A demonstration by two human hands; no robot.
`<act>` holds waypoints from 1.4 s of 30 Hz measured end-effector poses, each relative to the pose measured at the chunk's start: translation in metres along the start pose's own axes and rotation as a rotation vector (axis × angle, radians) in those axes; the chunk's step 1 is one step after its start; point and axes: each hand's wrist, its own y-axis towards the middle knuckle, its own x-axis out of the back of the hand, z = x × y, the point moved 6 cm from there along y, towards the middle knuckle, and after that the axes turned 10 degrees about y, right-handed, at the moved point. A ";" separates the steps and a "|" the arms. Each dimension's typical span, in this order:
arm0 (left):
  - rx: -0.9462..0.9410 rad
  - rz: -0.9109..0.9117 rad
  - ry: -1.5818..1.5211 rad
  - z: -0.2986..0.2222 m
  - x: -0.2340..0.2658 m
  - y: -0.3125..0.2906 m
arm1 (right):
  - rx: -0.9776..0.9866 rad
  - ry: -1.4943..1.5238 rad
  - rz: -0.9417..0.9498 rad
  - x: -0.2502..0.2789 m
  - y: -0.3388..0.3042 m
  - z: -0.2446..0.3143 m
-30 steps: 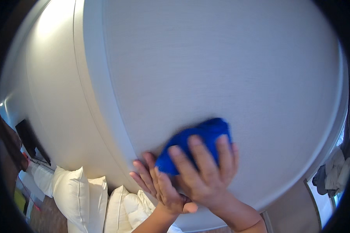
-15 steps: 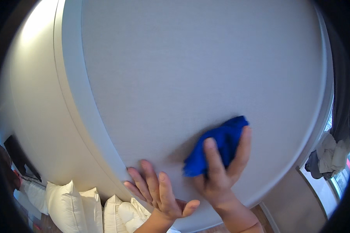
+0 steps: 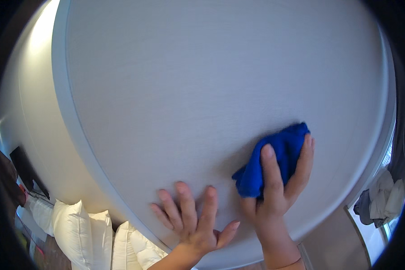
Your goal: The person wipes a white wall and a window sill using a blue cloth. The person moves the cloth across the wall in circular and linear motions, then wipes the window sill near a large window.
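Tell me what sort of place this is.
Probably a bedroom or guest room: plump white pillows stand at the lower left, what looks like a dark flat screen is beyond them, and a dark curtain appears to hang at the right edge.

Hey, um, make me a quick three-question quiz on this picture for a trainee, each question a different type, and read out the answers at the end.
1. Multiple choice: What colour is the cloth under the fingers of the right hand?
A) Red
B) Blue
C) Green

2. True or false: The left hand is off the cloth, its fingers spread apart.

3. Fill in the blank: The white pillows show at the lower ____ of the picture.

Key: 1. B; 2. True; 3. left
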 end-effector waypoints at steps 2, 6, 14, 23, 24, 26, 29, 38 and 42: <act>0.092 -0.058 -0.106 0.001 -0.002 -0.003 | -0.004 -0.019 0.054 0.005 -0.016 0.001; 0.150 -0.108 -0.144 -0.001 -0.004 -0.002 | 0.019 0.018 0.129 -0.002 -0.011 0.021; 0.088 -0.050 0.027 0.001 0.000 -0.003 | 0.079 0.031 0.131 0.013 0.033 -0.026; 0.105 -0.105 -0.026 -0.003 0.000 0.003 | -0.022 -0.008 0.148 0.020 -0.009 -0.023; 0.124 -0.114 -0.031 -0.003 0.001 0.005 | -0.004 0.006 0.166 0.016 -0.007 -0.015; 0.214 -0.175 -0.101 -0.008 0.002 0.010 | 0.028 -0.023 0.195 0.013 0.002 -0.009; 0.099 -0.080 -0.224 -0.032 0.007 0.020 | 0.051 0.005 0.205 0.012 0.016 -0.015; 0.068 -0.039 -0.091 -0.065 -0.011 0.020 | -0.114 -0.047 0.042 0.047 -0.007 -0.085; 0.080 -0.083 -0.055 -0.065 -0.016 0.020 | -0.070 -0.015 0.125 0.036 -0.020 -0.059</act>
